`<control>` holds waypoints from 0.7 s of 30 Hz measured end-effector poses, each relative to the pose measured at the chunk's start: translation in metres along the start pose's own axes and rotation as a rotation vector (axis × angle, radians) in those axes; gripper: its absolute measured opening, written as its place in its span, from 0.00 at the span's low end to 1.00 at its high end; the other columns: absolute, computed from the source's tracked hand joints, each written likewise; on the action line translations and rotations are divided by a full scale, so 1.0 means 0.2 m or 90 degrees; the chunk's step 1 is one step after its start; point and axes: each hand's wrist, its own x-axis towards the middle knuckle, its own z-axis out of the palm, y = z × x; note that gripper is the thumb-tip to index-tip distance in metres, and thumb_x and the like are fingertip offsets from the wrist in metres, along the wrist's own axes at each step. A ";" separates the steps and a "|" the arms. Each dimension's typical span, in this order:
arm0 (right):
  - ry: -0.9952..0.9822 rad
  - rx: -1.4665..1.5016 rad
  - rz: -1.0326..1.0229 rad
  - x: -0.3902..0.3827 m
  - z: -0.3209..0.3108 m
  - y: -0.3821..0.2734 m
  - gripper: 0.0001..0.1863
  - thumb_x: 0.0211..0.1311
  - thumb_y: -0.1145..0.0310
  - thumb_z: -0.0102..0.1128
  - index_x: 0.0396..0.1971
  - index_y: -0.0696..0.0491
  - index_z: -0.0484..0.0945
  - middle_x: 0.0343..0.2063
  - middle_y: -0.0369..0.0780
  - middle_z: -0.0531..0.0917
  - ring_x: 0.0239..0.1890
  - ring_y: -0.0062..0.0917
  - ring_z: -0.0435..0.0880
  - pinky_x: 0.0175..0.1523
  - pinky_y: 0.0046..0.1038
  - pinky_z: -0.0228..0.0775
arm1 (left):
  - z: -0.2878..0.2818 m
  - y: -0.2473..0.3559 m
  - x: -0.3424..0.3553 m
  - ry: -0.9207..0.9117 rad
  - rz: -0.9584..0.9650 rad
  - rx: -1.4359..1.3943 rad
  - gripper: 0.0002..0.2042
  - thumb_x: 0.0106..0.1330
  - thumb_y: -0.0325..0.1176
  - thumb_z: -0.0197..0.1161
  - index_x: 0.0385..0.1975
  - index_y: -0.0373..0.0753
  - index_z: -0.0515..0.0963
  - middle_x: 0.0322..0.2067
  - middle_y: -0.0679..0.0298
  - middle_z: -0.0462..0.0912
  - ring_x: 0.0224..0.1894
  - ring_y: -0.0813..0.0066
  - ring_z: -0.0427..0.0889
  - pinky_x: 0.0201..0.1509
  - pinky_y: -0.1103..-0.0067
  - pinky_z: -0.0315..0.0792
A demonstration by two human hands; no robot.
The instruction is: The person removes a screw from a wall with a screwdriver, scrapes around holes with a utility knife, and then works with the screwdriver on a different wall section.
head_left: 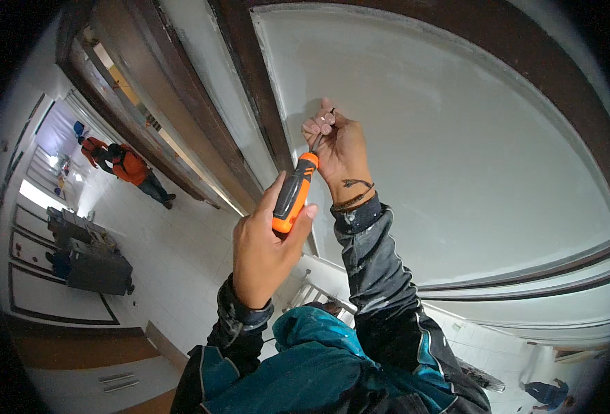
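Observation:
My left hand [267, 252] is wrapped round the orange-and-black handle of a screwdriver [294, 193]. Its thin metal shank slants up and right to the fingers of my right hand [339, 145]. Those fingers are curled together close to a white panel [456, 152] with a dark brown frame. A small dark tip pokes out at the fingertips, but whatever they pinch is mostly hidden. A dark band circles my right wrist, just above the black sleeve.
At the left, two people in orange tops [131, 165] stand on the pale tiled floor [187, 255]. Nearer is a grey cabinet-like block [98, 269] with things on it. Brown wooden beams [181, 90] run beside the panel. Another person [547, 393] shows at the lower right.

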 end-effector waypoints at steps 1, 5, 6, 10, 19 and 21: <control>-0.008 0.022 0.008 0.00 -0.01 -0.01 0.10 0.69 0.74 0.37 0.43 0.59 0.68 0.19 0.30 0.64 0.19 0.16 0.61 0.31 0.24 0.62 | 0.02 -0.02 -0.02 -0.005 -0.014 -0.150 0.25 0.68 0.44 0.58 0.56 0.32 0.66 0.29 0.61 0.78 0.24 0.69 0.79 0.33 0.73 0.77; 0.002 0.007 -0.014 -0.02 0.00 0.02 0.10 0.68 0.74 0.37 0.43 0.59 0.68 0.19 0.30 0.64 0.19 0.16 0.61 0.31 0.24 0.61 | -0.02 -0.07 -0.07 -0.239 -0.312 -0.992 0.31 0.69 0.41 0.56 0.67 0.36 0.53 0.24 0.67 0.69 0.19 0.87 0.68 0.33 0.75 0.81; -0.004 0.017 -0.010 -0.01 0.01 0.02 0.10 0.68 0.75 0.37 0.43 0.59 0.68 0.19 0.30 0.64 0.19 0.16 0.61 0.30 0.24 0.61 | -0.01 -0.08 -0.06 -0.263 -0.300 -1.105 0.30 0.69 0.40 0.56 0.66 0.36 0.56 0.25 0.68 0.70 0.18 0.88 0.65 0.33 0.73 0.82; -0.008 0.035 0.007 0.00 0.01 0.03 0.10 0.68 0.75 0.38 0.44 0.59 0.68 0.18 0.30 0.64 0.18 0.16 0.61 0.30 0.23 0.60 | -0.01 -0.01 -0.03 -0.042 -0.111 -0.224 0.31 0.67 0.38 0.59 0.66 0.33 0.56 0.24 0.66 0.75 0.19 0.77 0.73 0.29 0.78 0.76; -0.041 0.074 0.030 0.01 -0.02 0.02 0.11 0.69 0.73 0.37 0.42 0.60 0.69 0.19 0.30 0.65 0.18 0.17 0.60 0.31 0.24 0.60 | 0.02 -0.08 -0.07 -0.148 -0.227 -0.685 0.29 0.74 0.52 0.43 0.67 0.39 0.55 0.26 0.65 0.73 0.20 0.83 0.70 0.35 0.75 0.78; -0.037 0.075 0.023 0.00 -0.02 0.02 0.11 0.68 0.75 0.37 0.44 0.61 0.68 0.19 0.31 0.65 0.19 0.17 0.61 0.32 0.23 0.60 | 0.05 -0.12 -0.07 -0.117 -0.276 -0.781 0.25 0.73 0.49 0.45 0.64 0.41 0.60 0.25 0.66 0.72 0.20 0.85 0.69 0.36 0.72 0.79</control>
